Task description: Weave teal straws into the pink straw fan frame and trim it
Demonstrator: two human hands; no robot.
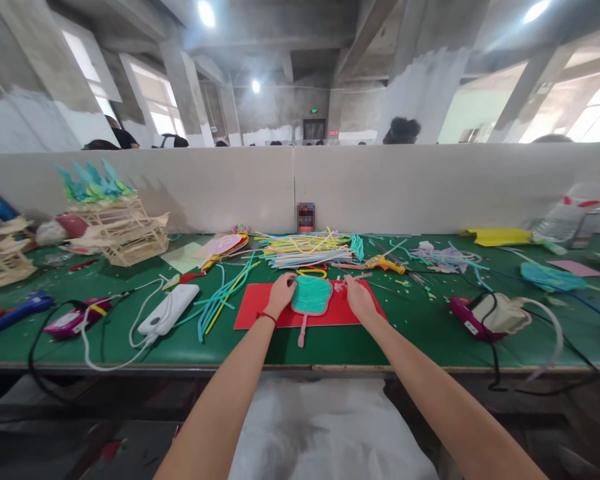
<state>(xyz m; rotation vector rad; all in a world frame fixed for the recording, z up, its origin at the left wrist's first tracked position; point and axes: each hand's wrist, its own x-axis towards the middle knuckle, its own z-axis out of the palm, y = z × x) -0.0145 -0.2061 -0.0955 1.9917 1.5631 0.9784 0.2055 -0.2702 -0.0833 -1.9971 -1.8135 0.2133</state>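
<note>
A small teal hand fan [311, 295] with a pinkish border and short pink handle lies on a red board [253, 303]. My left hand [281, 295] is closed at the fan's left edge, its fingertips on the border. To the right of the fan, my right hand [359, 299] is pinched on a thin pinkish strip [364, 275] that looks like a pipe cleaner; part of it is hidden by the fingers. Just behind the board lies a bundle of pale yellow, blue and pink pipe cleaners [307, 250], beside yellow-handled scissors or pliers [390, 265].
Left of the board are loose blue and yellow pipe cleaners [230, 297], a white power bank [169, 310] and a magenta glue gun [77, 321]. Another magenta device [480, 320] sits at right with cables. Wooden stick models [130, 233] stand back left, before a white partition [220, 187].
</note>
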